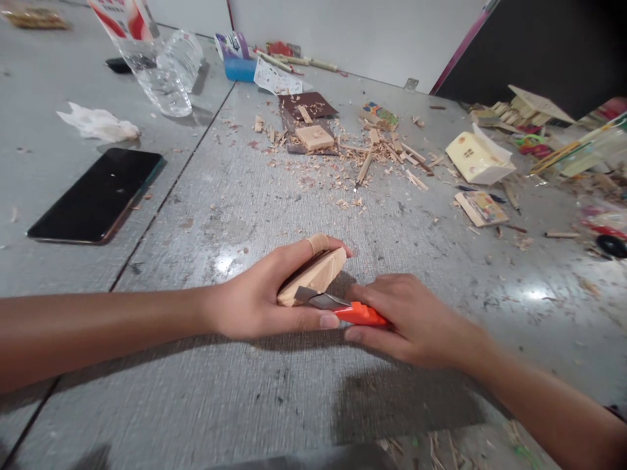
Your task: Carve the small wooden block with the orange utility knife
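Observation:
My left hand [274,287] is closed around a pale block of wood [318,274], thumb on the near side and fingers along the far side. A bandage [318,244] wraps one of its fingers. In my right hand [401,320] is an orange utility knife [362,314], its handle partly hidden by my fingers. The knife's blade lies against the near face of the wood, pointing left. My left thumb tip touches or nearly touches the front end of the knife. Both hands are low over the grey table [220,398].
Wood shavings surround a small square wood piece [315,138] and sandpaper [313,104] at the back. A phone [100,196], crumpled tissue [100,123] and water bottle [157,78] are on the left. To the right stand a tissue pack [473,158] and scattered craft items.

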Available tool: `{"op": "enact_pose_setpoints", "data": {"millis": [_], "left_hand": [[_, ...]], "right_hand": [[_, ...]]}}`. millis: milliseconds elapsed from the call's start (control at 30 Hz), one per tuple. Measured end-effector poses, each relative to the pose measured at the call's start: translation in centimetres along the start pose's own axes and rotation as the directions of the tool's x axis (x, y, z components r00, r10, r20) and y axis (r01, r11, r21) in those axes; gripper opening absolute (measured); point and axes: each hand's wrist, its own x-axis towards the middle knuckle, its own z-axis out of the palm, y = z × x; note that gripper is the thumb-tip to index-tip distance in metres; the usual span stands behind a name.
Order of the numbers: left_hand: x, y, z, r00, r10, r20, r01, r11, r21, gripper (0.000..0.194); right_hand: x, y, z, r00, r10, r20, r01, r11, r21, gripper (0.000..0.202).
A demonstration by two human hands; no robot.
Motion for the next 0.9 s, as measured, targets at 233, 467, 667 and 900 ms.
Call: {"op": "enact_pose_setpoints", "data": {"millis": [233, 467, 667, 900], "left_hand": [[-0.06, -0.14, 0.23, 1.000, 0.007, -0.016, -0.008, 0.996, -0.087, 0.071], [-0.20, -0.72, 0.39, 0.989, 0.062, -0.136, -0.064, 0.998, -0.008, 0.077], [-0.28, -0.30, 0.46, 0.983, 0.059, -0.173, -0.058, 0.998, 0.012, 0.071], [-0.50, -0.59, 0.46, 0.980, 0.056, -0.192, -0.060, 0.998, -0.018, 0.071]], "right_hand": [[-0.19, -0.25, 0.17, 1.000, -0.002, -0.025, 0.002, 1.000, -0.019, 0.077], [-0.36, -0.46, 0.43, 0.995, -0.017, -0.100, 0.012, 0.999, -0.052, 0.074], [-0.23, -0.39, 0.52, 0.990, -0.018, -0.140, 0.012, 0.999, -0.040, 0.073], [-0.39, -0.50, 0.66, 0.984, -0.012, -0.180, 0.014, 1.000, 0.007, 0.070]]}}
